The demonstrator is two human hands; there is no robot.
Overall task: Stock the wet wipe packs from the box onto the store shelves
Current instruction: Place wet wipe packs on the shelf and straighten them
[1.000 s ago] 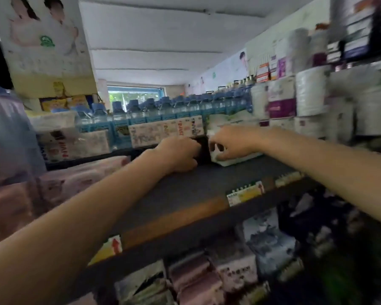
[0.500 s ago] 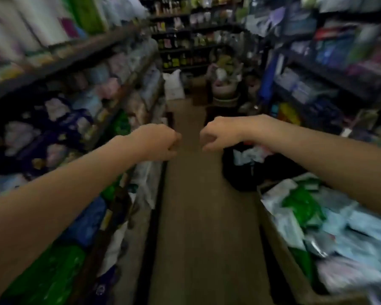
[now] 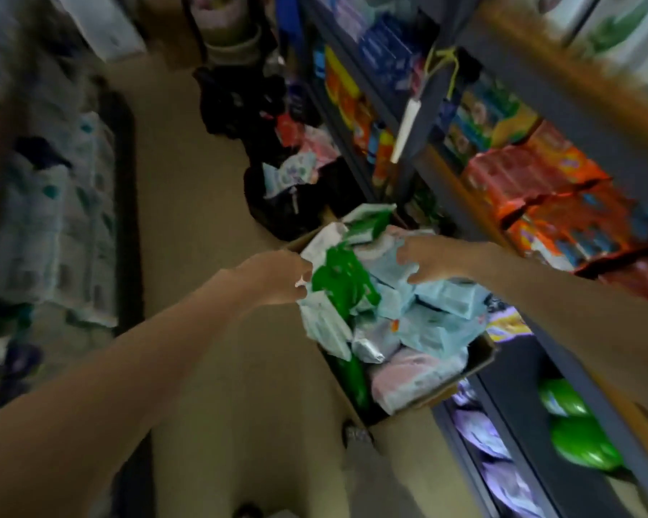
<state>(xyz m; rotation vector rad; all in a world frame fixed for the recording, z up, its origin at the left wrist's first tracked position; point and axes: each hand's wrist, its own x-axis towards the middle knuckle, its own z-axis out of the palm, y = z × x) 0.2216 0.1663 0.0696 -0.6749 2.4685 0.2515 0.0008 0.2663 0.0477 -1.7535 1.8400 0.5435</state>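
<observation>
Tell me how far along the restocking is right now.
Done: cannot tell; the shelf being filled is out of view. In hand: both hands are over the cardboard box on the floor, the left hand at a green pack, the right hand over pale blue packs; blur hides whether either grips. Left: the box is heaped with packs, so plenty remains.

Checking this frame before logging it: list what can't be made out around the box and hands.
- Left hand: head view, motion blur hides its grip.
- Right hand: fingertips blurred over the packs.
- Pack print: too blurred to read.
- Cardboard box: far rim hidden by packs.
</observation>
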